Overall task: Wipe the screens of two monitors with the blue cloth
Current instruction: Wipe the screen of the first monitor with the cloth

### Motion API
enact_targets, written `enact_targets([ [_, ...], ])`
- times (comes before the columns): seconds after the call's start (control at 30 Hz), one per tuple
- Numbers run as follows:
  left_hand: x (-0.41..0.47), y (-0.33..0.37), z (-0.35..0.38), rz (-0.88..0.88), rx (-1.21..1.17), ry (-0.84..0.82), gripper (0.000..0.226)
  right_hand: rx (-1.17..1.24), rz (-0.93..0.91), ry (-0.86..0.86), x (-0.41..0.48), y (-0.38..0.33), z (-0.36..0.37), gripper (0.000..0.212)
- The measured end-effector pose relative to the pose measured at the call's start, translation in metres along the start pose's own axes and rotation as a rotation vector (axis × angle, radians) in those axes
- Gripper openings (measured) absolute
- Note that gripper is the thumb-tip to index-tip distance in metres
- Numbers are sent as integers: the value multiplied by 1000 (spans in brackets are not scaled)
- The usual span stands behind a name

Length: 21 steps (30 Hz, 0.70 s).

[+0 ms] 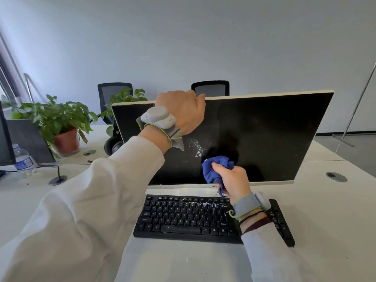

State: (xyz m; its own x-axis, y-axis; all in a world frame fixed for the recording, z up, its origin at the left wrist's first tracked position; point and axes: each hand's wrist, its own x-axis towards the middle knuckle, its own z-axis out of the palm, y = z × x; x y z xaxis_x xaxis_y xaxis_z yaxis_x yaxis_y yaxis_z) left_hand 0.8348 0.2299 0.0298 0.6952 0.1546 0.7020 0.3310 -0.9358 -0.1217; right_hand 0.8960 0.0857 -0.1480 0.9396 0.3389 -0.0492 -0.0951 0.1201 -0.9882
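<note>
A white-framed monitor with a dark screen stands in front of me, tilted back. My left hand grips its top edge, fingers curled over the rim. My right hand holds the bunched blue cloth against the lower middle of the screen. A patch of white specks sits on the screen just above and left of the cloth. A second dark monitor shows only as a sliver at the far left edge.
A black keyboard with white crumbs on its keys lies below the monitor on the white desk. A potted plant and a water bottle stand at the left. Two black chairs are behind the desk.
</note>
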Motion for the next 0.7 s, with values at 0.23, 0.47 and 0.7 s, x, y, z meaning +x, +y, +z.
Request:
enact_targets([
  [0.23, -2, 5, 1, -50, -15, 63, 46, -69, 87, 42, -7, 33, -1, 35],
  [0.47, -1, 9, 4, -78, 0, 83, 48, -21, -96, 37, -9, -28, 12, 41],
  [0.7, -5, 8, -3, -48, 3, 65, 46, -44, 172, 47, -10, 28, 0, 29],
])
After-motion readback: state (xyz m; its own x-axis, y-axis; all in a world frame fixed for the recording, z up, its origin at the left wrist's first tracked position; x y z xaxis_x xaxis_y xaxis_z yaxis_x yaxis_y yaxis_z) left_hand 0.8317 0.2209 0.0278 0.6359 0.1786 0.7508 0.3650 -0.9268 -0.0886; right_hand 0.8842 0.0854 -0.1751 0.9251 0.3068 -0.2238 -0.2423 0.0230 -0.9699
